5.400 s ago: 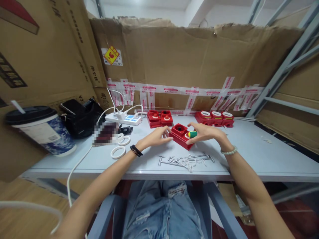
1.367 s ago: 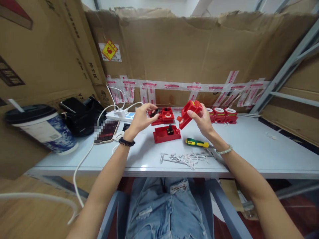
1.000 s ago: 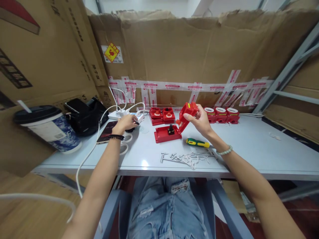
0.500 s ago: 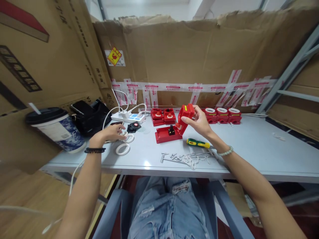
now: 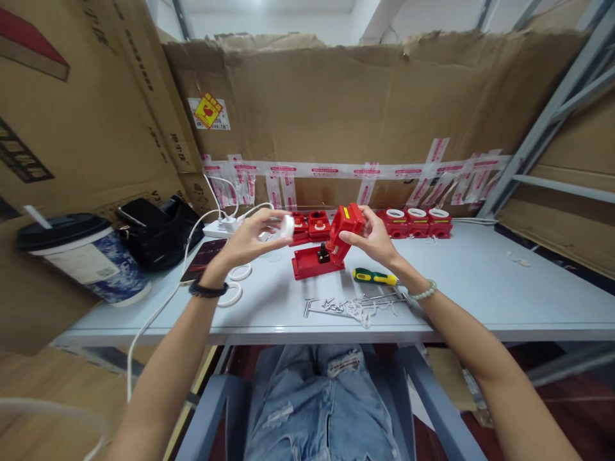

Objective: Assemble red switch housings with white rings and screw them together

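Observation:
My right hand (image 5: 370, 237) grips a red plastic housing (image 5: 346, 225), tilted up over a flat red base plate (image 5: 312, 262) that lies on the table with a small black part on it. My left hand (image 5: 250, 238) is raised just left of the housing and pinches a white ring (image 5: 287, 226) between its fingertips. Two more white rings (image 5: 231, 285) lie on the table below my left wrist. A green and yellow screwdriver (image 5: 373, 276) rests beside my right wrist, next to a scatter of metal screws and pins (image 5: 353, 305).
Red units stand in rows at the back: two (image 5: 311, 226) behind the housing, three with white rings (image 5: 417, 222) to the right. A white power strip (image 5: 221, 227), a phone (image 5: 202, 257), a black bag (image 5: 156, 232) and a large lidded cup (image 5: 81, 259) sit left. Cardboard walls (image 5: 336, 109) enclose the grey table (image 5: 504, 294).
My left hand picked a white ring off the table at the left and brought it up toward the red housing. My right hand has kept the housing tilted over the base plate.

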